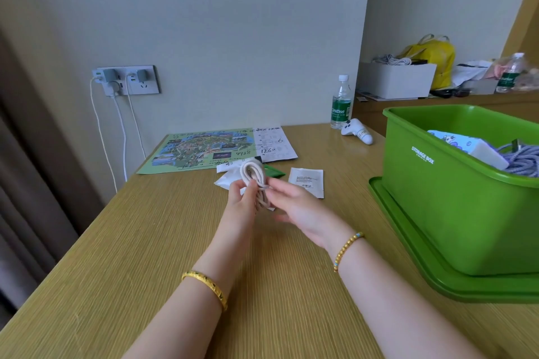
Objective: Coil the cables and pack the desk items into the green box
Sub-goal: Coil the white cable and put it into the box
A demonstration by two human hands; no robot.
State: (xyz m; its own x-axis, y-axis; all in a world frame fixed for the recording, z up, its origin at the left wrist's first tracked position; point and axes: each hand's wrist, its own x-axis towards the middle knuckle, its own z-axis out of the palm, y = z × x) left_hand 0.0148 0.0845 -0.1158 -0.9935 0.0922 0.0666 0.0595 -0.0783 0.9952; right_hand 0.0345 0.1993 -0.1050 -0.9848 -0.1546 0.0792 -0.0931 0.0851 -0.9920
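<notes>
A coiled white cable [254, 173] stands upright above the middle of the wooden desk [145, 242]. My left hand [242, 198] grips its lower part. My right hand [294, 207] touches the coil from the right, thumb and forefinger at the wrap around its middle, the other fingers spread. The green box [431, 198] stands at the right on its green lid [408, 242]. Inside it lie a grey braided cable [522, 159] and a white and blue packet [472, 147].
Behind my hands lie white tissues [226, 179], a green packet [274, 172], a white sachet [306, 181], a map sheet [201, 150] and a note [274, 143]. A water bottle [340, 103] and a white controller [357, 130] stand farther back. Chargers with cables hang from the wall socket [128, 79].
</notes>
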